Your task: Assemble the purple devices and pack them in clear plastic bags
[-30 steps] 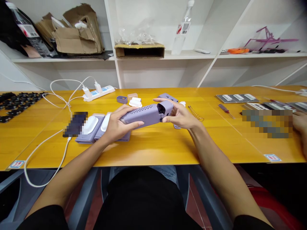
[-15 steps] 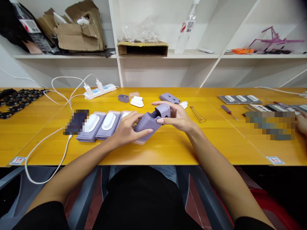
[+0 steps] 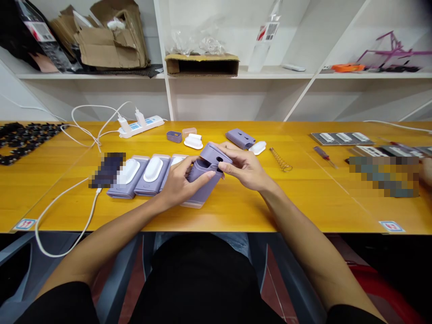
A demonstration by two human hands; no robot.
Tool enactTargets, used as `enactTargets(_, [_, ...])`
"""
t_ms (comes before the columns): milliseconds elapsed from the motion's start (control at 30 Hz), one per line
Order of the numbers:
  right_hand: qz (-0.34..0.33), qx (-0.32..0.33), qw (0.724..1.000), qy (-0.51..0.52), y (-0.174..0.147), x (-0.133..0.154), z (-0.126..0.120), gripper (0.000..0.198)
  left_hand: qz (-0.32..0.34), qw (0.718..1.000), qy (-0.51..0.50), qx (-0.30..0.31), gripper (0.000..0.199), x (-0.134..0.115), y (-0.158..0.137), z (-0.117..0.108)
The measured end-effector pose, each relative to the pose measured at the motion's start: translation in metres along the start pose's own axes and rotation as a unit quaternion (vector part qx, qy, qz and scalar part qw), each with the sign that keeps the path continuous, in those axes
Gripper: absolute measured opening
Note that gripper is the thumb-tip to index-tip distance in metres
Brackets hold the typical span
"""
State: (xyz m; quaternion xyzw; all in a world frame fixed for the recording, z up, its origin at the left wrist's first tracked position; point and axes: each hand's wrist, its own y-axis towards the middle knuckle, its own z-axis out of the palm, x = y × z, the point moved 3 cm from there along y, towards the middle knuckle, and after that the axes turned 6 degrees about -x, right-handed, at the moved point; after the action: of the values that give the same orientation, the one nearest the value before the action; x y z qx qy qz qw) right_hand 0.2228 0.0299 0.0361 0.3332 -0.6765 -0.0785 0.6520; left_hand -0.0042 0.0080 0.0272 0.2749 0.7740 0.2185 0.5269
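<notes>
Two-Hand Hold: Purple Housing With Cap Tilted at Its Upper Opening

The left hand (image 3: 178, 182) grasps the purple housing (image 3: 204, 191), thumb across the near side. The right hand (image 3: 248, 168) grasps the purple cap (image 3: 212, 154), thumb at its lower corner. The housing leans above the front of the counter (image 3: 243, 213); whether its lower end bears on the surface cannot be told. The cap sits tilted over the opening, near or against the rim at the right corner, with a gap toward the left. The housing's contents cannot be made out.

Points of caution:

1. Pressing the cap while tilted could jam one edge or mark the rim.
2. The left thumb lies beside the opening; closing the gap could pinch it.
3. A loosened left grip could let the housing slide or tip, as it leans.
4. The purple units (image 3: 144, 189) stand close behind the left hand; a backward swing could knock them or their white oval pieces (image 3: 153, 169).
5. The white cable (image 3: 91, 209) loops over the counter's front edge near the left forearm; a snag could drag the attached dark device (image 3: 108, 170).
</notes>
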Motion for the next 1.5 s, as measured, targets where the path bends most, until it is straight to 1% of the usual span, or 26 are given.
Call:
enactTargets(100, [-0.013, 0.006, 1.000, 0.007, -0.001, 0.001, -0.001, 0.048, -0.028, 0.999, -0.022, -0.003, 0.045, 0.002, 0.000, 0.001])
enactTargets(200, [-0.019, -0.012, 1.000, 0.007, -0.002, 0.002, -0.001, 0.045, -0.070, 0.995, -0.073, 0.001, 0.046, 0.005, 0.000, 0.003])
enactTargets(367, [-0.010, -0.045, 0.998, -0.032, -0.002, 0.003, 0.005, 0.049, -0.139, 0.977, -0.160, 0.007, 0.046, 0.008, 0.002, 0.007])
enactTargets(500, [-0.008, -0.076, 0.997, -0.009, -0.004, 0.000, 0.011, 0.053, -0.164, 0.967, -0.195, 0.007, 0.047, 0.006, 0.003, 0.008])
enactTargets(633, [-0.011, -0.113, 0.993, 0.031, -0.005, -0.002, 0.014, 0.046, -0.171, 0.964, -0.204, 0.008, 0.046, 0.003, 0.003, 0.006])
enactTargets(733, [-0.013, -0.125, 0.991, 0.037, -0.005, -0.002, 0.015, 0.040, -0.168, 0.965, -0.202, 0.003, 0.042, 0.001, 0.003, 0.005])
enactTargets(933, [0.011, -0.162, 0.987, 0.020, -0.006, -0.002, 0.016, 0.044, -0.153, 0.970, -0.188, -0.009, 0.035, 0.000, 0.004, 0.004])
enactTargets(1167, [-0.015, -0.133, 0.991, -0.001, -0.006, 0.008, 0.020, 0.039, -0.149, 0.972, -0.183, -0.017, 0.040, 0.003, 0.004, 0.004])
enactTargets(1300, [-0.017, -0.132, 0.991, -0.015, -0.007, 0.010, 0.019, 0.037, -0.140, 0.975, -0.172, -0.027, 0.040, 0.005, 0.001, 0.005])
enactTargets(1500, [-0.046, -0.129, 0.990, -0.033, -0.006, 0.011, 0.017, 0.033, -0.170, 0.964, -0.202, -0.024, 0.048, 0.006, -0.001, 0.009])
